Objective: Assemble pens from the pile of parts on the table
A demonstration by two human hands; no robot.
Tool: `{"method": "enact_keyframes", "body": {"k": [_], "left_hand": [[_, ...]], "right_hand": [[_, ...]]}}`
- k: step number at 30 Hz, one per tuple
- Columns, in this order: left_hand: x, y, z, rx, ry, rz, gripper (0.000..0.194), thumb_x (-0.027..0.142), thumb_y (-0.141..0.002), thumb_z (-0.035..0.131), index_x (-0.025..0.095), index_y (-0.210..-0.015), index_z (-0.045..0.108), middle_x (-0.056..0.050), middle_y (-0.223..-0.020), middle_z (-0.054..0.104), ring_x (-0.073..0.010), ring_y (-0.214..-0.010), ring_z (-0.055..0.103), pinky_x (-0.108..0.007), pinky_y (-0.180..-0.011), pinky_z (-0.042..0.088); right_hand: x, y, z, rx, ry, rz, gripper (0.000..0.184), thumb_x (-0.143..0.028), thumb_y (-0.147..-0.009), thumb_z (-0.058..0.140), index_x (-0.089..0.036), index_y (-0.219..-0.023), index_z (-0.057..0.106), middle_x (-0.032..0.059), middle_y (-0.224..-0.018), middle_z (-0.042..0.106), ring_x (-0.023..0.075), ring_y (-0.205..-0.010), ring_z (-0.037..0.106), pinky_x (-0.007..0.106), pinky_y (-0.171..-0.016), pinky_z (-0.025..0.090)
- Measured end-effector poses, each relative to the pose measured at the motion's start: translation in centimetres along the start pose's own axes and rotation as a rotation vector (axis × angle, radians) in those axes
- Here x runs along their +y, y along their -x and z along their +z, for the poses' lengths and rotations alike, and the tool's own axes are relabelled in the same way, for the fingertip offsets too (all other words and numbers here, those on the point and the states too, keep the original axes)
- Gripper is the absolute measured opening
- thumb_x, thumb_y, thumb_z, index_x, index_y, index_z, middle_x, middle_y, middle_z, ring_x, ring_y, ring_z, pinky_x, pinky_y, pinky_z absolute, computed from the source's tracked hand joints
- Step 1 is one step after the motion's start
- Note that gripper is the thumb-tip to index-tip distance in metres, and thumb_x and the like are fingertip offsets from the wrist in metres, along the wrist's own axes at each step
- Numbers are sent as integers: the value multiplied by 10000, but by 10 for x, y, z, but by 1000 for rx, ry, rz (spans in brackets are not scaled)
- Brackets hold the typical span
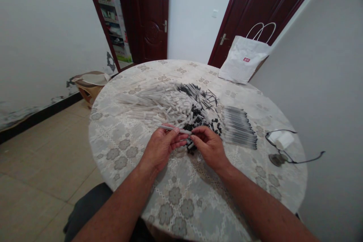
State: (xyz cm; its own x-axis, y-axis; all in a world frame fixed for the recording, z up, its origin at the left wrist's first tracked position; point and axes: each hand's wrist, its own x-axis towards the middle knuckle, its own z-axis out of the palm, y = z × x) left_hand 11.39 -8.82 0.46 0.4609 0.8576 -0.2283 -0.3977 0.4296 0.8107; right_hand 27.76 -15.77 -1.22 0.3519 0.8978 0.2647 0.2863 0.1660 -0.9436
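My left hand (163,144) is closed round a clear pen barrel (173,129) that lies across its fingertips, pointing left. My right hand (208,144) pinches the barrel's right end, with a small black piece (189,144) under its fingers. Both hands hover over the round table (184,193), just in front of a heap of clear pen barrels (159,104). Small black caps (200,119) lie scattered right behind the hands. Thin black refills (202,96) lie further back. A neat row of assembled pens (239,126) rests to the right of my right hand.
Eyeglasses (287,147) and a folded white tissue (282,140) lie at the table's right edge. A white paper bag (244,60) leans at the far side against a wall. A low wooden stool (89,83) stands on the floor at the left. Dark doors stand behind.
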Motion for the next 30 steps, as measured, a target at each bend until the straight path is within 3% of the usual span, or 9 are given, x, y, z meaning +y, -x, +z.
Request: {"method": "enact_keyframes", "body": {"k": [6, 14, 18, 20, 25, 30], "left_hand": [[3, -1, -2, -15, -15, -6, 216, 239, -857, 773, 138, -960, 612, -120, -956, 780, -219, -876, 775, -344, -784, 652], [8, 1, -2, -54, -17, -28, 272, 265, -794, 841, 143, -904, 625, -115, -905, 788, -230, -876, 778, -340, -790, 652], [9, -2, -4, -25, -20, -8, 286, 274, -785, 845, 146, -915, 626, -112, -924, 791, -233, -892, 776, -357, -808, 650], [9, -3, -5, -16, -24, -3, 297, 281, -785, 844, 146, -935, 627, -116, -946, 792, -237, -897, 776, -363, -809, 648], [9, -1, -3, -19, -16, -20, 327, 273, -753, 867, 157, -921, 612, -108, -925, 794, -237, -872, 780, -358, -796, 646], [8, 3, 0, -46, -9, -38, 330, 276, -757, 869, 160, -900, 595, -113, -910, 794, -223, -831, 777, -342, -780, 639]], "right_hand": [[0, -1, -6, 16, 197, -186, 137, -345, -922, 699, -230, -985, 739, 28, -939, 722, 154, -794, 654, 271, -732, 509], [-3, -3, -10, -69, 265, -135, 315, -413, -1004, 568, -207, -801, 692, -4, -682, 630, 142, -637, 573, 265, -625, 441], [-3, 0, -8, -65, 257, -182, 217, -373, -978, 600, -208, -1094, 679, 17, -865, 680, 141, -680, 593, 264, -647, 464], [-3, 2, -7, -48, 264, -224, 295, -325, -938, 646, -212, -1210, 625, 31, -958, 687, 137, -684, 593, 266, -654, 473], [-6, 1, -7, -55, 380, -345, 124, -273, -987, 542, -213, -1033, 640, 39, -914, 648, 163, -785, 595, 281, -736, 464], [-8, 0, -10, -118, 436, -310, 302, -313, -1047, 439, -214, -799, 581, 4, -740, 575, 149, -694, 542, 275, -680, 418]]}}
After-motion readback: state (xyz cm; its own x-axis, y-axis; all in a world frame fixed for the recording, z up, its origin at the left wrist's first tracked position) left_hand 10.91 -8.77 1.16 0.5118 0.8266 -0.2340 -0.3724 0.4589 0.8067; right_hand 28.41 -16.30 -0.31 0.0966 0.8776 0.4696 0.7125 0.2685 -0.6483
